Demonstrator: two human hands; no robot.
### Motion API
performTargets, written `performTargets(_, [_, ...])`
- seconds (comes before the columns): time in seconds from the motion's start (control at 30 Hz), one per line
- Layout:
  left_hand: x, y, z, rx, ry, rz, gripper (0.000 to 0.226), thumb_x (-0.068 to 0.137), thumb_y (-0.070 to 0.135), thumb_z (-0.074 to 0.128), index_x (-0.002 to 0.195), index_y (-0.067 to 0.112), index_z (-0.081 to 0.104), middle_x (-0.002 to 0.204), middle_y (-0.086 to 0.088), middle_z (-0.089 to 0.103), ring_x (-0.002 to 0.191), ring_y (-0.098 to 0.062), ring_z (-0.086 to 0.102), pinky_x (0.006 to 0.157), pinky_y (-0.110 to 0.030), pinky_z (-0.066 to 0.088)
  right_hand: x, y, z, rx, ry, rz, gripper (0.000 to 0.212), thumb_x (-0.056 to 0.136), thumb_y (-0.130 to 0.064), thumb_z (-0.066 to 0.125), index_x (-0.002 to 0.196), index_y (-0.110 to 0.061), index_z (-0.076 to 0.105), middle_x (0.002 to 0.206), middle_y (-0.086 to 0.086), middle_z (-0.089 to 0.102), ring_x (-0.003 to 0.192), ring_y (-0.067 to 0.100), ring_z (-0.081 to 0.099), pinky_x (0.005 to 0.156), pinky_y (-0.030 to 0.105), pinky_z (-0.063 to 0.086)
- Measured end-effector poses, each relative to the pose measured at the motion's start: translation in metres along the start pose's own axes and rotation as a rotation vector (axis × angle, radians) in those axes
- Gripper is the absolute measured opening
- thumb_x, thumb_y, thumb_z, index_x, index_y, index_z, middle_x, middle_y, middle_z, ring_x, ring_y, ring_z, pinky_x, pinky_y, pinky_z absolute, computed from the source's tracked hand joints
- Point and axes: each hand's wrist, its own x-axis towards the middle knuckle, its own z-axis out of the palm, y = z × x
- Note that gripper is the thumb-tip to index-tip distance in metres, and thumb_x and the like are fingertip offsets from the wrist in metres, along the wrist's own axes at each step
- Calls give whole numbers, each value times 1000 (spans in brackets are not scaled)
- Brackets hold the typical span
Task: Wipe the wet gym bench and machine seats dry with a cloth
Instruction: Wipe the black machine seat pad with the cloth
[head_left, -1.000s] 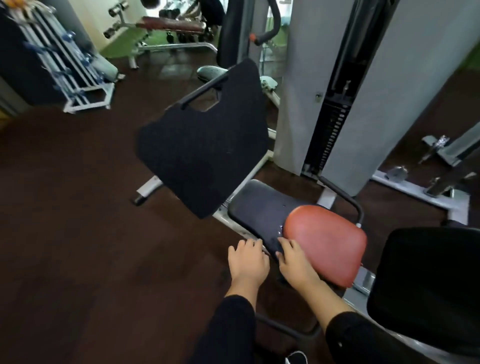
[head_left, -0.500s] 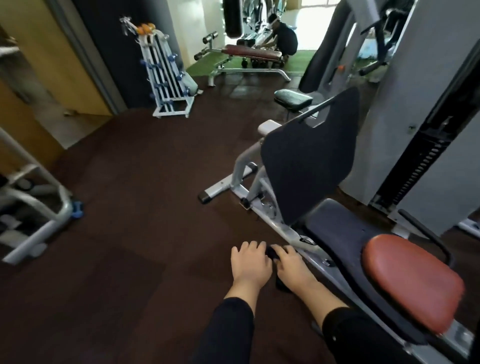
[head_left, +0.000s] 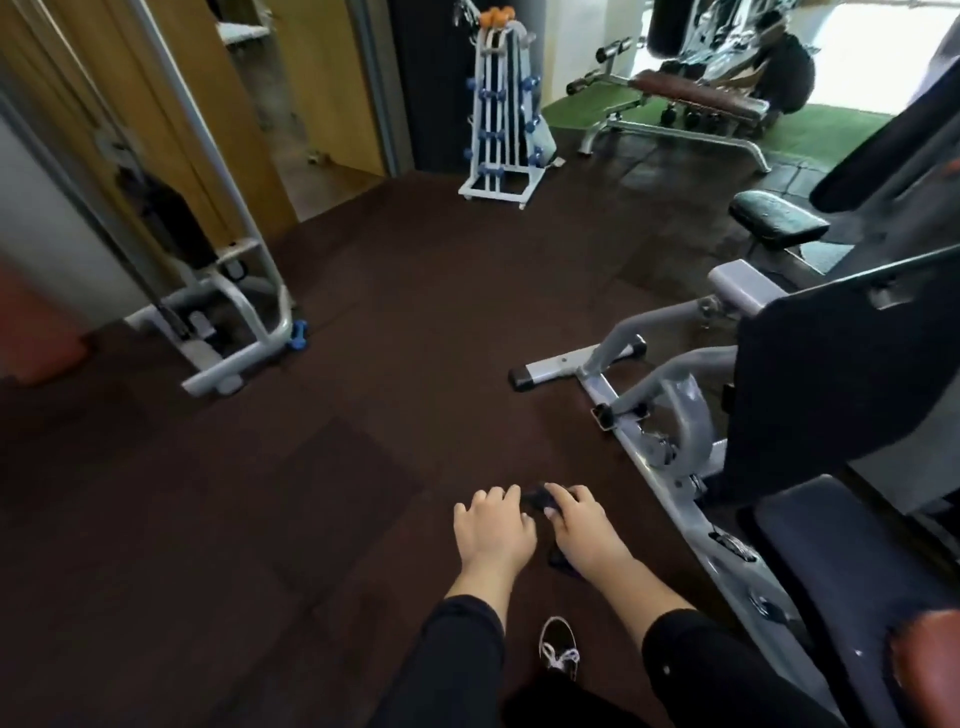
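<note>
Both my hands are held out in front of me above the dark floor. My right hand (head_left: 584, 530) grips a small dark cloth (head_left: 539, 500), which bunches out past its fingertips and hangs a little below the palm. My left hand (head_left: 491, 530) is beside it with fingers loosely curved, its fingertips close to the cloth. The machine's dark seat (head_left: 831, 545) with its red pad (head_left: 930, 670) lies to my right, apart from both hands. A black back pad (head_left: 841, 374) stands above the seat.
The machine's grey frame (head_left: 670, 467) runs along the floor at right. A dumbbell rack (head_left: 506, 119) stands at the back, a bench (head_left: 696, 93) on green turf beyond, with a person crouched there. Another machine's base (head_left: 244, 343) sits at left. My shoe (head_left: 558, 647) shows below.
My view has swung left, away from the seat. Both hands have come off the seat's front edge and now hang over the floor, the right still holding the cloth.
</note>
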Motion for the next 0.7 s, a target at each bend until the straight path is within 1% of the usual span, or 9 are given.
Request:
performTargets(0.13, [34,-22,-8,-26,-3,-80,46,98,35,37,143,25,40,139,4,49,130,-20,41,102,-41,31,43,-18,3,-12,-40,-27,44,101,-28,38,144,-19,34,139,9,37,125,32,41,106,35,33])
performTargets(0.33, [117,-39,-36,-31,2,-170,46,98,35,36,144,26,38,141,4,47,132,-19,39,104,-41,29,137,-41,-11,-9,-80,-95,44,101,-28,37,143,-19,35,139,8,38,125,31,41,105,37,35])
performTargets(0.53, [191,-43,-63,-32,12,-229,46,99,34,36,144,26,39,141,4,47,132,-19,39,105,-41,29,221,-58,-36,-37,-127,-152,43,101,-29,36,144,-21,33,139,7,36,125,29,40,104,36,36])
performTargets(0.7, [244,-46,-80,-40,-7,-235,44,98,34,38,142,26,40,139,5,49,131,-18,40,103,-40,30,280,-72,-51,-52,-108,-157,43,101,-28,36,143,-21,34,139,8,36,124,31,41,103,36,36])
